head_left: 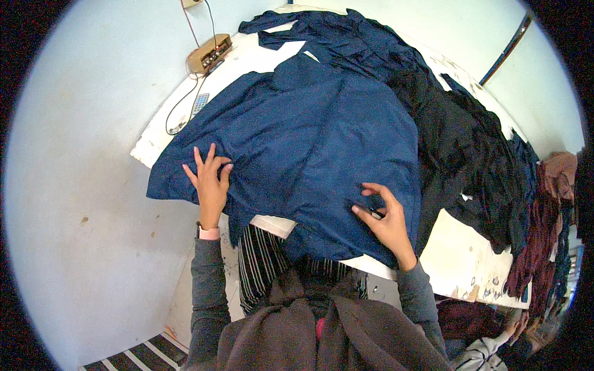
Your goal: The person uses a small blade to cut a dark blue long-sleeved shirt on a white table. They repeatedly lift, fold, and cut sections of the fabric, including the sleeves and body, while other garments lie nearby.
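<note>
A large piece of navy blue cloth (322, 142) lies spread over the white table in front of me, its near edge hanging over the table's front. My left hand (212, 179) rests at the cloth's left part, thumb and forefinger pinched together at a fold, the other fingers spread. On the right, my right hand (390, 219) is curled just over the cloth near its right edge. Its thumb and forefinger tips are apart, and a small dark thing with a light glint shows in the curl, too small to name.
The white table (458, 247) also bears black cloth (464, 148) at the right and more navy cloth (365, 37) behind. A brown box with wires (210, 54) stands at the far left beside a calculator (200, 103). Maroon cloth (532, 241) and another person's hand (521, 324) are at right.
</note>
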A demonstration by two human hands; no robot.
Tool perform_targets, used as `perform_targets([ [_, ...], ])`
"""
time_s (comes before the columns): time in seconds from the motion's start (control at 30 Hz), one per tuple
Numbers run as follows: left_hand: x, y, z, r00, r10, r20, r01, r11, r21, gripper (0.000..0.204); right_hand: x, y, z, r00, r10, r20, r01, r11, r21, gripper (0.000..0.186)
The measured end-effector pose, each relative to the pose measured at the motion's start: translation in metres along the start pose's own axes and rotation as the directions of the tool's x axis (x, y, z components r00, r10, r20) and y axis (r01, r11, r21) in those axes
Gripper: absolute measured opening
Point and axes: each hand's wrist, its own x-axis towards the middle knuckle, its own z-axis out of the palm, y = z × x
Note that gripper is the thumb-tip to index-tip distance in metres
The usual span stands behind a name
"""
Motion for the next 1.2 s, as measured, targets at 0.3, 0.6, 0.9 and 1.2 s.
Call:
perform_targets([
  [0.3,-0.006,0.023,0.017,0.998,-0.042,-0.05,0.036,0.993,-0.116,0.048,-0.04,-0.043,0.011,0.702,-0.433,0.565,0.652,0.709,-0.267,0.026],
  [0.6,-0.005,0.012,0.012,0.996,-0.088,-0.008,0.08,0.938,-0.337,0.025,-0.046,-0.023,-0.031,0.984,-0.16,0.077,0.003,0.451,0.893,0.011],
  [0.9,-0.08,0.186,-0.063,0.57,0.741,0.356,0.01,0.427,-0.904,0.017,0.021,-0.01,0.018,0.99,0.045,-0.135,-0.021,0.985,0.168,0.128],
  [1.2,-0.059,0.156,-0.09,0.483,0.766,0.424,0.233,0.355,-0.906,0.02,-0.066,0.026,-0.078,0.944,0.298,-0.145,-0.19,0.846,0.498,0.047],
])
